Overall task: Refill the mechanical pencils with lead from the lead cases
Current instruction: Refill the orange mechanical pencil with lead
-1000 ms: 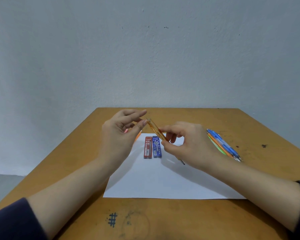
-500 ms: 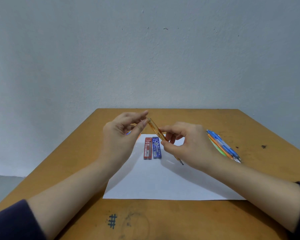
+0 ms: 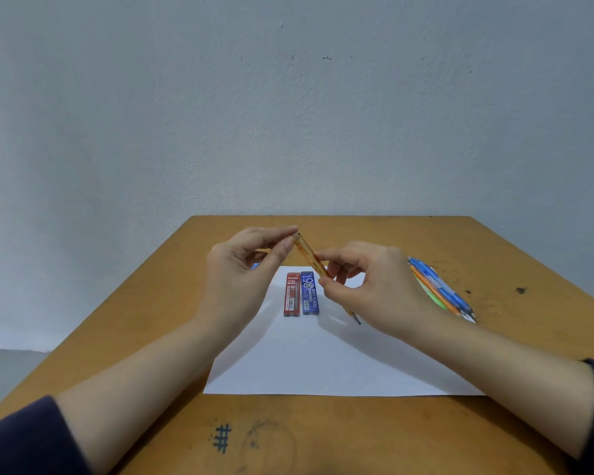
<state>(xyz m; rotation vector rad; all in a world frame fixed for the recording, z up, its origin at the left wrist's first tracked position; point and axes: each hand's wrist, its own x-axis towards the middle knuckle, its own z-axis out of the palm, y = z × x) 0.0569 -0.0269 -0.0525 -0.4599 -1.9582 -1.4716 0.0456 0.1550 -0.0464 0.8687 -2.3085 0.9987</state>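
Head view. A white sheet of paper (image 3: 323, 358) lies on a brown wooden tabletop (image 3: 151, 320) and serves as the reference for all positions.

Above the far half of the sheet, a translucent orange mechanical pencil (image 3: 310, 256) is held in the air. It slants, with its writing tip low and toward the near right and its upper end high and toward the far left.

The right hand (image 3: 374, 286) grips the lower barrel, its thumb and fingers clamped around it. The left hand (image 3: 240, 269) has its thumb and forefinger brought together on the pencil's upper end (whether anything thin sits between them is too small to tell); its other fingers are loosely curled.

On the far part of the sheet, directly below the pencil, a flat red lead case (image 3: 291, 294) and a flat blue lead case (image 3: 310, 293) lie side by side, touching, with the red one on the left.

Just off the sheet's right edge, a bundle of blue, orange and green mechanical pencils (image 3: 439, 289) rests on the tabletop. A small blue object (image 3: 254, 266) shows off the sheet's far left corner, mostly hidden behind the left hand.

Near of the sheet, a dark hash mark (image 3: 222, 438) is drawn on the wood.
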